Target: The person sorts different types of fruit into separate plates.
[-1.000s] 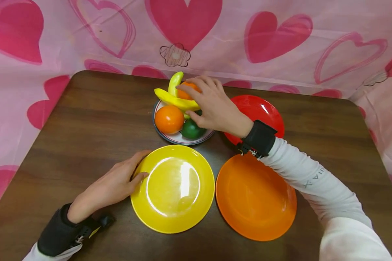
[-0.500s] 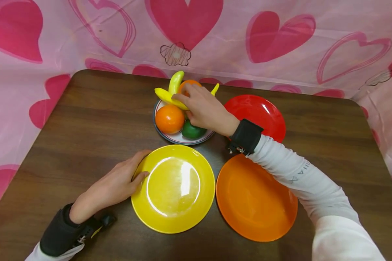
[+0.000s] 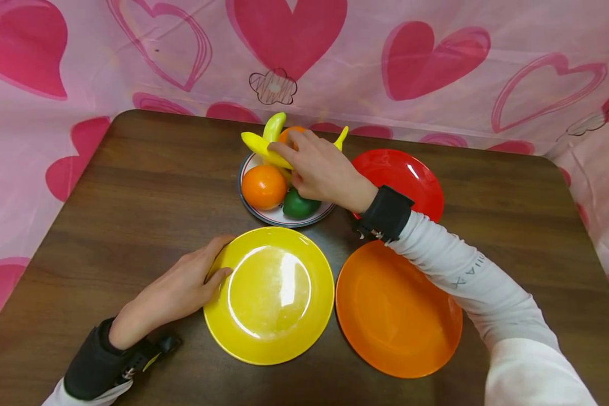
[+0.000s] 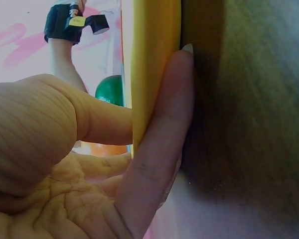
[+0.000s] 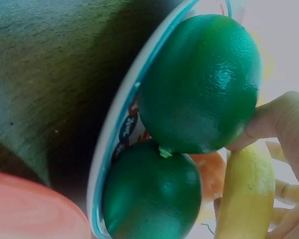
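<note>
My right hand [image 3: 330, 172] reaches over a white dish [image 3: 312, 220] with a blue rim and grips a yellow banana [image 3: 257, 145] around its middle. In the right wrist view the thumb lies against the banana [image 5: 246, 191], beside two green fruits [image 5: 199, 82] that look like limes. A second banana [image 3: 274, 127], an orange [image 3: 264, 187] and another orange [image 3: 290, 133], partly hidden by the hand, share the dish. My left hand [image 3: 177, 287] pinches the left rim of a yellow plate [image 3: 269, 293]; the left wrist view shows a finger [image 4: 157, 134] underneath, thumb on top.
An orange plate [image 3: 398, 316] lies right of the yellow one. Behind it is a red plate [image 3: 411, 180], partly covered by the right arm. All stand on a brown wooden table [image 3: 147, 186], with a pink heart-patterned cloth [image 3: 335, 107] hanging behind.
My right hand has come down from above the fruit and closed on the front banana, whose right tip now shows beyond the hand. The left hand stays on the yellow plate.
</note>
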Motion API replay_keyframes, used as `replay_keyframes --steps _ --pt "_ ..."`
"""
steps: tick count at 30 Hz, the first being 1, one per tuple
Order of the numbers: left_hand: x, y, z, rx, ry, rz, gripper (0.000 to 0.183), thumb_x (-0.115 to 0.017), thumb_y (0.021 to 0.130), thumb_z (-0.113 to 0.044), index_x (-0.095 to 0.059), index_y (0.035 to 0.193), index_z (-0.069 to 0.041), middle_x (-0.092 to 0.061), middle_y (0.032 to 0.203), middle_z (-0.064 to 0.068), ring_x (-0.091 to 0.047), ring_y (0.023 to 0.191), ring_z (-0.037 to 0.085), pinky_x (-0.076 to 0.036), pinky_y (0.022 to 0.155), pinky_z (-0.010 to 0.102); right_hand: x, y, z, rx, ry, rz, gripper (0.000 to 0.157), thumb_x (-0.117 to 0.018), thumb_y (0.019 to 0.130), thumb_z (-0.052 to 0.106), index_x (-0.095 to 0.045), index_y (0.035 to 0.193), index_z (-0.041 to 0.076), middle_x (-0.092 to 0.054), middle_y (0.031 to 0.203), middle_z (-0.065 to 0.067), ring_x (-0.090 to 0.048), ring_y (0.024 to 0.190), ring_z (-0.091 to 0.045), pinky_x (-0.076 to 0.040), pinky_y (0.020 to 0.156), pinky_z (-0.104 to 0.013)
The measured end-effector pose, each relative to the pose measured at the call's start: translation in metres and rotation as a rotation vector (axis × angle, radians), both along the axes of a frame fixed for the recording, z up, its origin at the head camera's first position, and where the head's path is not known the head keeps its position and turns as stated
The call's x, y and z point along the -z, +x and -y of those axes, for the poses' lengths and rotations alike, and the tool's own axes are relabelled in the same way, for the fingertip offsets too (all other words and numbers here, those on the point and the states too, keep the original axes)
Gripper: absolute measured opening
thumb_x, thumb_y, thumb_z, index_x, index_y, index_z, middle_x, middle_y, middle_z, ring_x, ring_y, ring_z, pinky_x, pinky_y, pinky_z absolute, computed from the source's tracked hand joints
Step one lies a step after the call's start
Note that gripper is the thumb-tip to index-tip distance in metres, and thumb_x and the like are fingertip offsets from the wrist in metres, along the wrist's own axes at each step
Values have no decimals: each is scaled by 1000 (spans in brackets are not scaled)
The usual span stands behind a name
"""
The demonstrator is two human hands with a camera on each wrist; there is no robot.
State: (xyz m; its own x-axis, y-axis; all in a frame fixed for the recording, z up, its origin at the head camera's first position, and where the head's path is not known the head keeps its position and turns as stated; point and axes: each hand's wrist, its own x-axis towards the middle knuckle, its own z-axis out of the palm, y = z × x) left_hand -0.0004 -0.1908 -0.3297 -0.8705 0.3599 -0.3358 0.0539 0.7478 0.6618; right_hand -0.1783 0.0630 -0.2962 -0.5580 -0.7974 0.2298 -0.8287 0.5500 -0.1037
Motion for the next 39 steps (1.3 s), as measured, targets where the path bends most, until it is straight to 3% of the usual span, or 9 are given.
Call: replay_keyframes --steps 9,15,19,25,33,39 --pt "1 -2 0 -2 3 2 60 -59 95 -28 -32 146 -11 -53 106 5 -50 77 15 -47 71 32 -8 14 -3 40 -130 33 54 -49 88 24 -46 141 13 -46 116 -11 -47 72 -20 -44 64 -29" --pt "2 -3 1 -4 5 6 61 -60 94 -27 -32 145 -10 -53 105 5 -50 77 15 -47 72 32 -14 35 -5 -20 -131 43 52 -45 94 20 -40 146 15 -46 103 -8 -41 59 -18 -40 55 -29" --pt "2 -3 2 5 12 -5 61 -60 94 -28 -32 145 -11 -53 102 4 -50 77 14 -47 71 32 -18 52 -6 -94 -191 67 50 -47 97 22 -39 145 13 -51 95 -5 -45 63 -15 -42 59 -26" --pt "3 -3 3 23 25 -40 62 -58 95 -30 -30 147 -10 -52 102 2 -51 76 12 -46 72 33 -19 79 -4 -146 -254 241 54 -51 96 46 -42 139 14 -57 103 1 -55 86 -10 -46 79 -19" --pt "8 2 2 37 75 -198 38 -61 93 -15 -47 127 -6 -49 94 -1 -47 80 9 -44 74 32 -1 106 -3 -120 -165 362 51 -38 95 61 -49 125 21 -52 90 11 -49 76 -3 -43 65 -17" --pt "8 2 2 41 111 -212 49 -61 93 -16 -43 137 -7 -58 112 5 -54 87 12 -49 76 29 10 115 -1 -88 -23 367 45 -42 95 61 -51 109 19 -46 70 10 -45 56 -4 -39 52 -21"
